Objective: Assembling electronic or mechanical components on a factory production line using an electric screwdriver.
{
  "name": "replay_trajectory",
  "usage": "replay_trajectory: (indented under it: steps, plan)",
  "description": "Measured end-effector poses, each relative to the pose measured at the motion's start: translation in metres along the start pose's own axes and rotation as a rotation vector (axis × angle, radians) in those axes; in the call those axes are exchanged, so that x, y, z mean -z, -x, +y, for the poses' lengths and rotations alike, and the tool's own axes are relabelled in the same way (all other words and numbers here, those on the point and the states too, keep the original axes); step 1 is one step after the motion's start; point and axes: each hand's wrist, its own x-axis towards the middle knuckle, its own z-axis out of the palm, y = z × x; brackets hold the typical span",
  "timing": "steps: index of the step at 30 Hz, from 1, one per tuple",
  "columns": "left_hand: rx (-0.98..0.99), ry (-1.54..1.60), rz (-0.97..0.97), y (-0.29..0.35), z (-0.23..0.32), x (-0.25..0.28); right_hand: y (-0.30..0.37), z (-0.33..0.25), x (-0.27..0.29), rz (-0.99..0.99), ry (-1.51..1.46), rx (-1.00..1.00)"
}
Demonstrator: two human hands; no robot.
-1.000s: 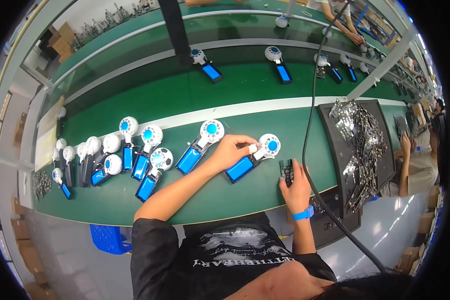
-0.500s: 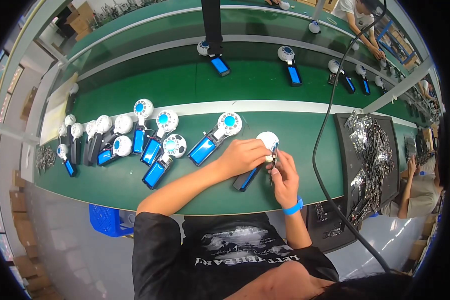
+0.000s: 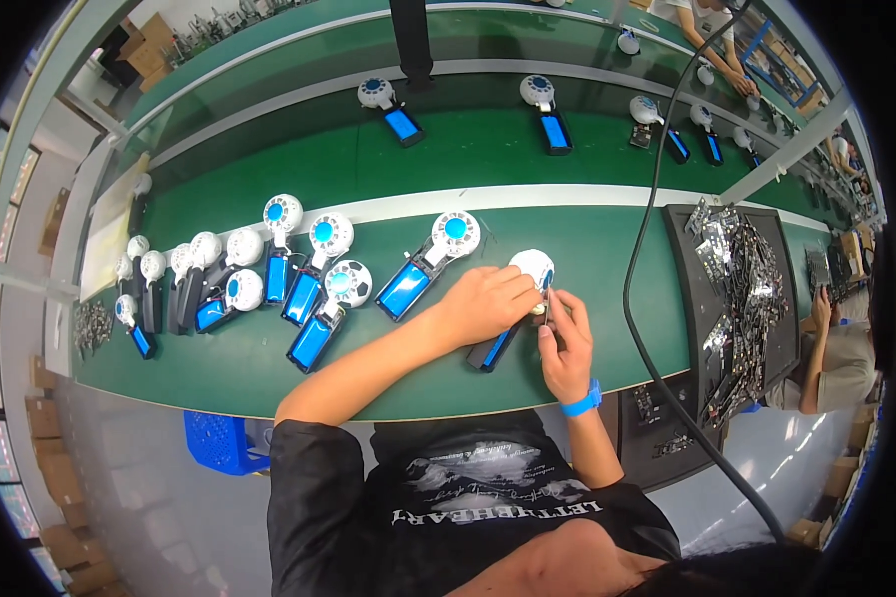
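Note:
Under my left hand (image 3: 488, 303) lies a device with a round white head (image 3: 533, 266) and a black casing (image 3: 492, 350) with a blue part inside. My left fingers are closed around the neck between head and casing. My right hand (image 3: 567, 348) pinches a thin metallic piece (image 3: 548, 307) against that neck; its exact kind is hidden by the fingers. To the left rests a similar device (image 3: 404, 291), its blue block and blue-centred white head facing up.
Several more such devices (image 3: 309, 341) lie at the left of the green table (image 3: 418, 383). A black tray (image 3: 679, 244) heaped with small circuit boards (image 3: 742, 308) stands right, behind a hanging black cable (image 3: 631, 333). Devices (image 3: 555, 132) ride a green conveyor (image 3: 478, 149) beyond. Other people work at right.
The devices on the conveyor have moved left. My right hand has shifted slightly, and less of the thin metallic piece shows. My left hand keeps its hold on the device.

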Motion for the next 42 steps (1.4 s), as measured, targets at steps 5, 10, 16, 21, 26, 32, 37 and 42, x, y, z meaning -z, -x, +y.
replay_trajectory:
  steps: [5, 10, 16, 21, 26, 32, 37, 42]
  plan:
    - [-0.085, -0.207, -0.064, -0.003, 0.015, 0.004, 0.004, -0.007, 0.006, -0.007, 0.065, -0.005]
    - [-0.067, -0.204, -0.097, -0.005, 0.02, 0.002, 0.007, -0.011, 0.009, 0.062, 0.108, 0.019]
    - [-0.069, -0.134, -0.06, -0.01, 0.019, -0.008, 0.003, 0.003, 0.041, -0.172, -0.132, -0.071]
    - [-0.036, -0.097, -0.108, -0.031, 0.014, -0.011, -0.004, 0.021, 0.052, -0.261, -0.242, -0.033]
    - [-0.173, -0.072, -0.129, -0.083, 0.002, -0.005, -0.012, 0.022, 0.059, -0.222, -0.271, -0.051]
    - [-0.072, 0.088, -0.719, -0.097, -0.079, -0.019, -0.023, 0.011, 0.065, -0.228, -0.126, 0.027]
    - [0.389, -0.126, -0.435, -0.143, -0.191, 0.03, -0.032, 0.016, 0.164, 0.1, 0.192, -0.196]
    - [0.872, -0.185, 0.253, -0.015, -0.45, 0.13, -0.058, 0.121, 0.272, 0.111, 0.904, -0.141]
